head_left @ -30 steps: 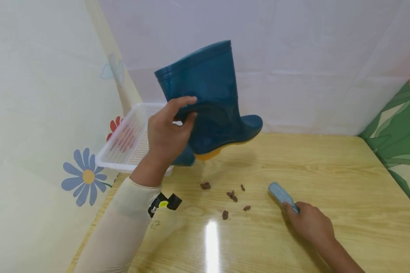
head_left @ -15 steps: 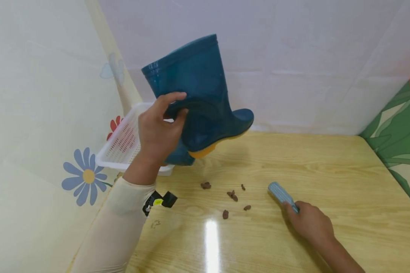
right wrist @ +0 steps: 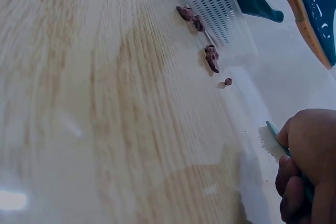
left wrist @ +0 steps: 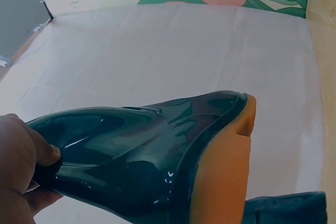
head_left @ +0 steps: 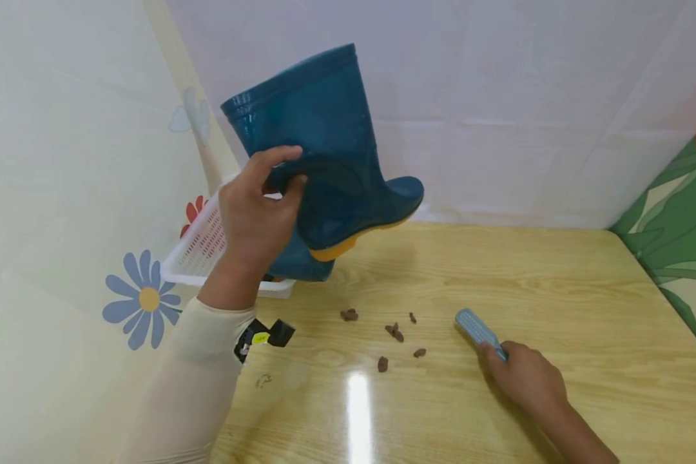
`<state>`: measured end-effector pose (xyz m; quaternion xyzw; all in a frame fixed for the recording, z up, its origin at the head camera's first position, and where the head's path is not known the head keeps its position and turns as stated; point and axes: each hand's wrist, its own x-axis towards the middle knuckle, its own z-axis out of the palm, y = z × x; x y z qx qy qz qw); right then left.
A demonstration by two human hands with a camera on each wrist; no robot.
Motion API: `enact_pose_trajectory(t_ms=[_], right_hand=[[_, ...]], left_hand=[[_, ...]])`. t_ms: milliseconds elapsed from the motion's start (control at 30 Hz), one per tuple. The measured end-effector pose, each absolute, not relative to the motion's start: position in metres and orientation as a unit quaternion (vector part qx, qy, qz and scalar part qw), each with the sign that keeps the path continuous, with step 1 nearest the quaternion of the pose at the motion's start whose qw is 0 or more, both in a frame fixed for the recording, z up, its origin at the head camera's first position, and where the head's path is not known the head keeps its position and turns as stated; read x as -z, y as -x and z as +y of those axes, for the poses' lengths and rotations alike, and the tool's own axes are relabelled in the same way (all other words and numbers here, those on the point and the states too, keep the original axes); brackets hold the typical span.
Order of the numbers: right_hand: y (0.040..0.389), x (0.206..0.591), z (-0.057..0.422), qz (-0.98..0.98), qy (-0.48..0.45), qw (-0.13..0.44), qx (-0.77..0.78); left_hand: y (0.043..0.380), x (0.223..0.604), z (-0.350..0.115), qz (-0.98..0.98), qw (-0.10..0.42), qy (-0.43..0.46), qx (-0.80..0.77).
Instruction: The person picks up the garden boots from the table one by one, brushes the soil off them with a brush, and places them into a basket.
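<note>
A dark teal rubber boot (head_left: 330, 122) with a yellow-orange sole (left wrist: 220, 177) is held up above the table's left side, its toe pointing right and its shaft opening tilted up. My left hand (head_left: 255, 216) pinches the back of its shaft between thumb and fingers. Lower right, my right hand (head_left: 528, 383) grips the handle of a blue-grey brush (head_left: 475, 327) close over the tabletop. White bristles (right wrist: 270, 142) show on its underside in the right wrist view. A second teal boot (head_left: 301, 263) lies in the white plastic basket (head_left: 180, 279), sticking out over the rim and partly hidden.
Several dark brown clumps (head_left: 394, 332) lie scattered on the wooden table (head_left: 557, 277) between basket and brush. A pale wall covering (head_left: 528, 161) stands behind the table, and a flower-printed one (head_left: 93, 161) runs along the left side.
My left hand has carried the boot leftward and slightly up, nearer the basket side, showing more of the second boot. The right hand and brush have stayed put.
</note>
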<state>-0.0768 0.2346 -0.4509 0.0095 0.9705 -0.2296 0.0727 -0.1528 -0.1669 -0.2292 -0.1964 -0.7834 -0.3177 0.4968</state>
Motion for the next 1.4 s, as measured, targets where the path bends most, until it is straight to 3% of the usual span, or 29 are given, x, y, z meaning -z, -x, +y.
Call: enact_pose_trajectory(t_ms=[633,1400], right_hand=[[0.078,0.450,0.233,0.972,-0.012,0.077,0.223],[0.075,0.450,0.230,0.973,-0.008,0.068,0.219]], left_hand=[[0.150,0.231,-0.191,-0.799,0.499,0.137,0.305],[0.147,0.231,-0.218,-0.788,0.537,0.076,0.291]])
